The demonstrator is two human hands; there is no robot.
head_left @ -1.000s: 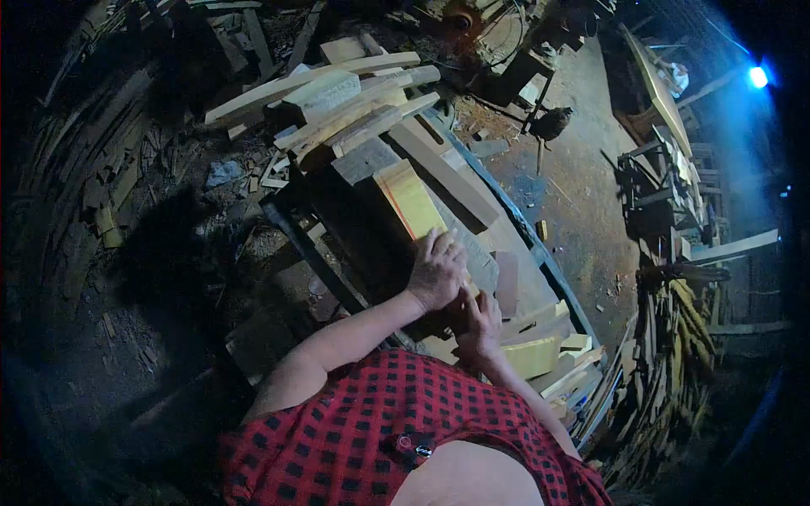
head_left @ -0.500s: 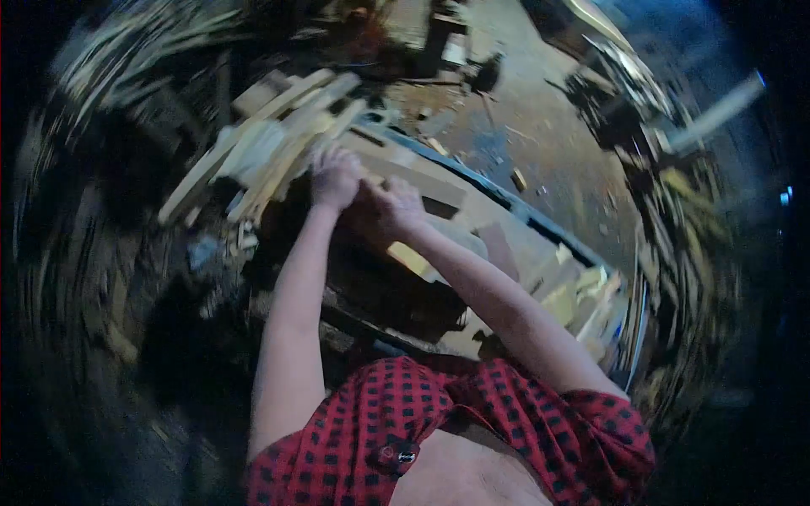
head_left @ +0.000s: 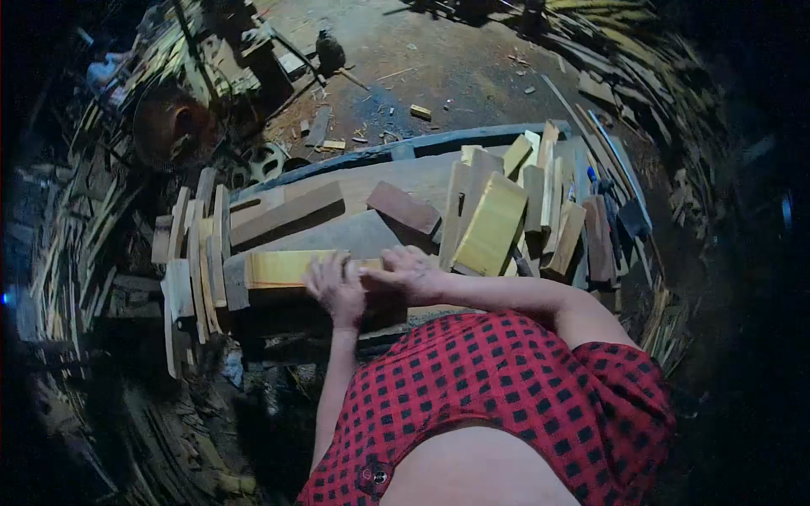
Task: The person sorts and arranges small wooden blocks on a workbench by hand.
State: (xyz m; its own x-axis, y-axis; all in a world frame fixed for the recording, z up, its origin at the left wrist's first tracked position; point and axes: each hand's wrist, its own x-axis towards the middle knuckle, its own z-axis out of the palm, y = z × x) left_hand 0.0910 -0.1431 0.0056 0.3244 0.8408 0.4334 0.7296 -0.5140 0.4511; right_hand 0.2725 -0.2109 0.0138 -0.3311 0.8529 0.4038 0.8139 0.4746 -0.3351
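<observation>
- Left hand (head_left: 336, 285) and right hand (head_left: 411, 274) — close together over the yellow board (head_left: 283, 269), fingers bent; what they grip, I cannot tell.
- Both sit nearer the checked shirt (head_left: 498, 379) than before, baring the board's end beyond the left hand.

A red checked shirt (head_left: 489, 379) with rows of black squares has a rounded neckline (head_left: 485, 424) and a short right sleeve (head_left: 623, 371). Near left sits a small dark fitting (head_left: 375, 478) with 2 circles. The left hand (head_left: 337, 288) and right hand (head_left: 411, 274) are bare.
</observation>
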